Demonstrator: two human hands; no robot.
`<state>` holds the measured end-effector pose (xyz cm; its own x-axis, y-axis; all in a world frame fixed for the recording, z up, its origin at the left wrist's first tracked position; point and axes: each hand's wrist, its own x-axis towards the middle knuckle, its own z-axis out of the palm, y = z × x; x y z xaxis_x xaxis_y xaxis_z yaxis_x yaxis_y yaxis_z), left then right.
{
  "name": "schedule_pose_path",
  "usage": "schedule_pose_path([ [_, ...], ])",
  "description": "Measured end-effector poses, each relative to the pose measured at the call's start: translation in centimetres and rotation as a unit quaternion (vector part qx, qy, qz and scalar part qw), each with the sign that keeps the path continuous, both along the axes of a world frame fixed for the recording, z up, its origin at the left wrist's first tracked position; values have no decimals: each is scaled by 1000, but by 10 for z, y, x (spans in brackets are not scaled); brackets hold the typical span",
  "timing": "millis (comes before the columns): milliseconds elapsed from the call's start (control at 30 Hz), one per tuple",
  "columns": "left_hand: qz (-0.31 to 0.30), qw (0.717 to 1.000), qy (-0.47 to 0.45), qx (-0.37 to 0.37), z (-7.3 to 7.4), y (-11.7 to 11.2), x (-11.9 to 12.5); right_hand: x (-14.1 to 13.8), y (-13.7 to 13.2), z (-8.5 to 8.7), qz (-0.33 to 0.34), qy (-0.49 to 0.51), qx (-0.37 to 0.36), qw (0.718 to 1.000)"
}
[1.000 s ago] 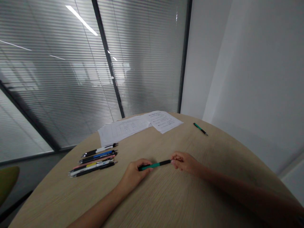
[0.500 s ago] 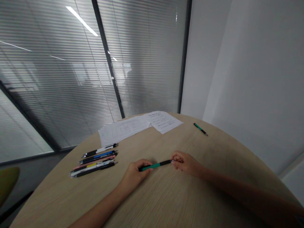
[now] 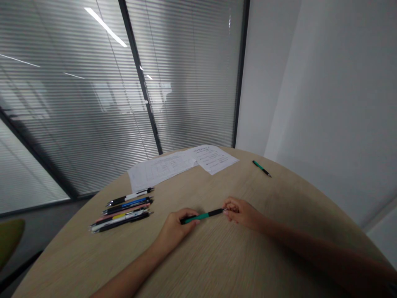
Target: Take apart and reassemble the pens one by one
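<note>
Gripped at both ends, a green pen (image 3: 203,215) is held low over the round table (image 3: 235,256): the left hand (image 3: 176,227) pinches the green barrel, the right hand (image 3: 240,211) the black tip

Green pen (image 3: 203,215) with black grip end, lying nearly level just above the wooden table (image 3: 235,265), black end pointing right, slightly raised.

the left hand (image 3: 176,227) hides the green pen's (image 3: 203,215) rear end; print on the papers (image 3: 182,162) is unreadable.
</note>
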<state>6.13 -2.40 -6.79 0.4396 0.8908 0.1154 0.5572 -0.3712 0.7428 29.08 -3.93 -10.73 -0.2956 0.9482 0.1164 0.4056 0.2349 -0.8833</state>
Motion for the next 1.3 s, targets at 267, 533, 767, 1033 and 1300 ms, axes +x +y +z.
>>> schedule_pose_path([
  [267, -34, 999, 17, 24, -2, -2, -2, 3, -1, 3, -2, -120, 74, 990],
  [533, -43, 995, 20, 82, -4, -3, -3, 5, 3, -4, -15, -105, 29, 994],
  [767, -3, 1000, 0, 28, -2, -1, -2, 4, 3, -4, 4, 13, 4, 1000],
  [1033, -32, 997, 29, 71, 0, -5, -1, 3, 1, -1, -5, -38, 29, 999],
  [1300, -23, 999, -9, 27, -2, -3, -1, 8, 5, -6, -38, -24, 54, 998],
])
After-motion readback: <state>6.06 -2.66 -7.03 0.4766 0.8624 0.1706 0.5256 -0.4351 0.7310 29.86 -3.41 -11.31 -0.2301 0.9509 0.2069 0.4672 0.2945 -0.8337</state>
